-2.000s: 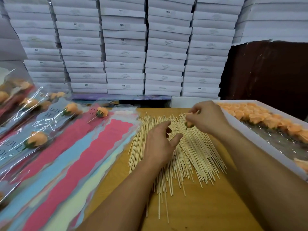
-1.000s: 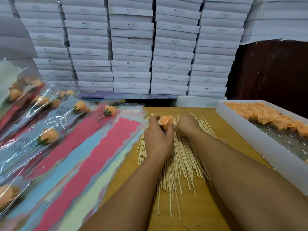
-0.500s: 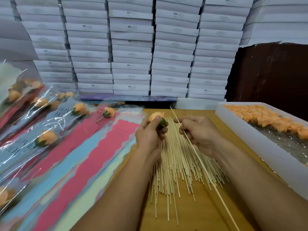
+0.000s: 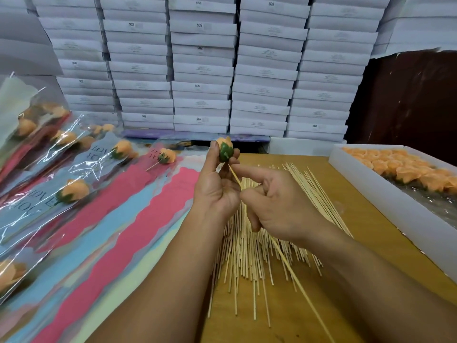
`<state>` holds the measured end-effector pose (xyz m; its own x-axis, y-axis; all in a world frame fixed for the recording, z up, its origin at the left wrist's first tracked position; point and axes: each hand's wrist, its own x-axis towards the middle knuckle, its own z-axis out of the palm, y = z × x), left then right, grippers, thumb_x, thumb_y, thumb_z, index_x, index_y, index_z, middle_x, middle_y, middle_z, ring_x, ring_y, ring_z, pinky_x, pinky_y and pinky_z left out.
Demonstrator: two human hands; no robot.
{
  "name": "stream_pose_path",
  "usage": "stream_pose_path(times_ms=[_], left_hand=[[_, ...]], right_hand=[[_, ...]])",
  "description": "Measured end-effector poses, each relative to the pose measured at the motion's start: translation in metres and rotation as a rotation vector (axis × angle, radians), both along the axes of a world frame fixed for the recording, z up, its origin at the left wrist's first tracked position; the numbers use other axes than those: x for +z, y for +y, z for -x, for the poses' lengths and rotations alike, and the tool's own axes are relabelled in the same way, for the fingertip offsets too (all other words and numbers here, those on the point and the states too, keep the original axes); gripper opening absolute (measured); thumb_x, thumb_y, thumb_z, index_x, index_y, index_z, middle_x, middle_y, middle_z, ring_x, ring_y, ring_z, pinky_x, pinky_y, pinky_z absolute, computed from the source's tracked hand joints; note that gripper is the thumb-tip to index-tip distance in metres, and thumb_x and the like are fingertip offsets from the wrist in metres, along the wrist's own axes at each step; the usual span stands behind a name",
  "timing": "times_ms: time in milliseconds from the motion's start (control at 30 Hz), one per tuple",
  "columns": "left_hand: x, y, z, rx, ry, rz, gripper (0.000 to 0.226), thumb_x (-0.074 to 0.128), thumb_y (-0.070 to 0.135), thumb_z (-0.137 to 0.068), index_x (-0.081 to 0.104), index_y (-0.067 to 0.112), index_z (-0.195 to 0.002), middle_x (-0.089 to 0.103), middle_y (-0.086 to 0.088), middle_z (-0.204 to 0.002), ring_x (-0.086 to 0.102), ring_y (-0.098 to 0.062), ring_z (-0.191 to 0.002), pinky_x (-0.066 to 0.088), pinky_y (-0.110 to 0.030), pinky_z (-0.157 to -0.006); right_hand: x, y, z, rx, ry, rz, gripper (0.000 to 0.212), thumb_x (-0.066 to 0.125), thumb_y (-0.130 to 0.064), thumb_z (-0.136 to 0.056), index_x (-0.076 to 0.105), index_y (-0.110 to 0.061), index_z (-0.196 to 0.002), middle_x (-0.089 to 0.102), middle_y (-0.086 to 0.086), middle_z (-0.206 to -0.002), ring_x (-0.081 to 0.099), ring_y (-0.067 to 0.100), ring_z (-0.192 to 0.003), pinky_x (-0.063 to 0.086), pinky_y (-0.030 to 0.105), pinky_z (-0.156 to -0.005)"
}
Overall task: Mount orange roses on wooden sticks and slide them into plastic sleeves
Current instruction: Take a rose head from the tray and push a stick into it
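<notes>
Rose (image 4: pixel 225 149) sits at 12 o'clock, pinched in my left hand (image 4: pixel 217 184), green base toward me. My right hand (image 4: pixel 277 204) grips a stick (image 4: pixel 291 271), its tip just below that base. Loose sticks (image 4: pixel 249 253) lie beneath; sleeves (image 4: pixel 103 219) at 9 o'clock, tray (image 4: pixel 385 194) at 3.

This is a small packing workshop, with stock all around my grip. Beyond my hands, identical flat white cartons (image 4: pixel 201 70) are stacked in columns against the wall. To the right sits a long white tray (image 4: pixel 385 194) of loose orange roses (image 4: pixel 408 172). Under my hands bare wooden sticks (image 4: pixel 249 243) lie heaped on the wooden table (image 4: pixel 366 219), and to the left finished roses lie in printed plastic sleeves (image 4: pixel 81 167).
</notes>
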<state>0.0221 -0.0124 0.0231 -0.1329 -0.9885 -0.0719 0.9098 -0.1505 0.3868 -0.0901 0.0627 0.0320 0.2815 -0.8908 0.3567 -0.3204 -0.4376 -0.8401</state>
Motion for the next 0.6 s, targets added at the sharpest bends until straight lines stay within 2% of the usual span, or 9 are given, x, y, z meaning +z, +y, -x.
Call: stream_pose_path(times_ms=[67, 133, 267, 400, 533, 600], left_hand=[[0.0011, 0.0017, 0.0014, 0.014, -0.018, 0.010, 0.021, 0.069, 0.027, -0.092, 0.067, 0.006, -0.088, 0.071, -0.010, -0.071, 0.065, -0.009, -0.054, 0.054, -0.018, -0.049], [0.0013, 0.0026, 0.0026, 0.027, -0.037, 0.023, 0.021, 0.068, 0.026, -0.093, 0.068, 0.008, -0.084, 0.071, -0.007, -0.068, 0.069, -0.010, -0.058, 0.057, -0.020, -0.054], [-0.0005, 0.0010, 0.0028, 0.042, -0.060, 0.051, 0.020, 0.069, 0.027, -0.093, 0.069, 0.009, -0.085, 0.071, -0.006, -0.070, 0.066, -0.009, -0.061, 0.050, -0.024, -0.080], [-0.0008, -0.0003, 0.0031, 0.031, -0.061, 0.042, 0.021, 0.070, 0.028, -0.091, 0.069, 0.007, -0.086, 0.071, -0.009, -0.072, 0.059, -0.010, -0.068, 0.044, -0.027, -0.084], [-0.0005, -0.0002, 0.0034, 0.030, -0.064, 0.050, 0.021, 0.069, 0.028, -0.091, 0.068, 0.007, -0.090, 0.071, -0.009, -0.072, 0.059, -0.010, -0.069, 0.045, -0.027, -0.079], [-0.0009, -0.0006, 0.0036, 0.034, -0.055, 0.056, 0.021, 0.069, 0.027, -0.091, 0.068, 0.007, -0.091, 0.071, -0.008, -0.071, 0.059, -0.010, -0.070, 0.044, -0.028, -0.089]], right_hand=[[0.0013, -0.0002, 0.0012, -0.012, 0.009, -0.015, 0.059, 0.048, 0.002, -0.093, 0.050, -0.021, -0.147, 0.053, 0.000, -0.040, 0.045, 0.004, -0.034, 0.040, 0.016, -0.043], [0.0030, 0.0002, 0.0021, -0.019, 0.002, -0.016, 0.061, 0.048, 0.004, -0.093, 0.046, -0.017, -0.151, 0.053, -0.002, -0.039, 0.045, 0.003, -0.034, 0.040, 0.016, -0.043], [0.0051, -0.0001, 0.0026, -0.026, -0.031, 0.000, 0.061, 0.048, 0.006, -0.092, 0.049, -0.020, -0.148, 0.052, -0.003, -0.040, 0.043, 0.003, -0.033, 0.038, 0.015, -0.042], [0.0042, -0.0020, 0.0032, -0.022, -0.038, 0.000, 0.060, 0.049, 0.004, -0.092, 0.051, -0.024, -0.145, 0.053, 0.000, -0.041, 0.043, 0.004, -0.034, 0.040, 0.017, -0.043], [0.0039, -0.0036, 0.0042, -0.017, -0.037, -0.001, 0.061, 0.048, 0.004, -0.092, 0.050, -0.024, -0.147, 0.053, 0.001, -0.041, 0.044, 0.004, -0.034, 0.040, 0.016, -0.043], [0.0034, -0.0038, 0.0051, -0.013, -0.032, 0.001, 0.061, 0.048, 0.004, -0.093, 0.049, -0.023, -0.147, 0.053, 0.001, -0.041, 0.043, 0.003, -0.033, 0.039, 0.014, -0.042]])
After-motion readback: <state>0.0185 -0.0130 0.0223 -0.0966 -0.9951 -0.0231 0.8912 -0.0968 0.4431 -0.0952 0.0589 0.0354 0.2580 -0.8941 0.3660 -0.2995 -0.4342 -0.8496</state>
